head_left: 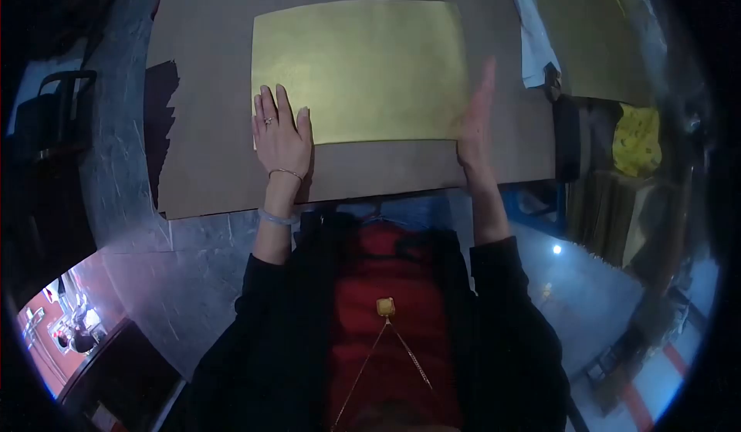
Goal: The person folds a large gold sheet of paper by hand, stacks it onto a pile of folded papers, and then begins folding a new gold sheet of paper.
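A gold-coloured rectangular sheet (363, 69) lies on a brown cardboard-like surface (370, 171) in front of me. My left hand (283, 137) rests flat on the sheet's near left corner, fingers stretched and a little apart, with a ring on one finger. Upright along the sheet's right edge stands my right hand (476, 127), its fingers straight and pointing away from me. Its little-finger side is at or very near that edge; whether it touches cannot be made out. Neither hand grips anything.
On the right are a white cloth or paper strip (536, 50), a yellow patterned bag-like item (637, 140) and stacked brown boards (606, 208). A torn dark patch (160, 111) marks the surface's left edge. Far left stands a dark chair-like object (46, 115).
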Motion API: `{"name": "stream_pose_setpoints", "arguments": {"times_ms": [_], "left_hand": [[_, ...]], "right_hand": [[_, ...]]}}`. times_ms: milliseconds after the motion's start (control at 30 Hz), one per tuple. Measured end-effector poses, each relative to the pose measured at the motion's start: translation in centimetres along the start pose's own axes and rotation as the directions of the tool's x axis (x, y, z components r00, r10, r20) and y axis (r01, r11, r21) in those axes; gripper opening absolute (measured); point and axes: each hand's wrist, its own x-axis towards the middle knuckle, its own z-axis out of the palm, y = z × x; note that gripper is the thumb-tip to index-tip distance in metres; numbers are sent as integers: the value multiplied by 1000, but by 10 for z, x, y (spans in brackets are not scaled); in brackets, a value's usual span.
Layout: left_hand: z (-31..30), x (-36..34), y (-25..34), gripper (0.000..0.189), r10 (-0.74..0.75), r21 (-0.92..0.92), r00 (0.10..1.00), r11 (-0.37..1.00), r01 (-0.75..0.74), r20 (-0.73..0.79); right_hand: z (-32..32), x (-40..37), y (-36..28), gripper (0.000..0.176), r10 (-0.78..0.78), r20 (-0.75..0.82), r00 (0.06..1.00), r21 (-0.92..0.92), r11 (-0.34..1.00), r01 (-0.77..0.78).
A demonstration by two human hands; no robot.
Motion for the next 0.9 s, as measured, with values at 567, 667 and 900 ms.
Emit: {"name": "stream_pose_setpoints", "arguments": {"times_ms": [567, 667, 900], "left_hand": [[-21, -67, 69, 60, 409, -364, 911, 858, -363, 56], [-16, -72, 71, 59, 374, -342, 926, 878, -334, 57], [-25, -79, 66, 61, 243, -345, 967, 916, -203, 75]], "right_hand": [[-55, 2, -7, 59, 639, 184, 747, -439, 733, -519], [-53, 9, -13, 54, 680, 142, 720, -536, 664, -521], [-42, 6, -36, 39, 719, 40, 694, -149, 691, -708]]}}
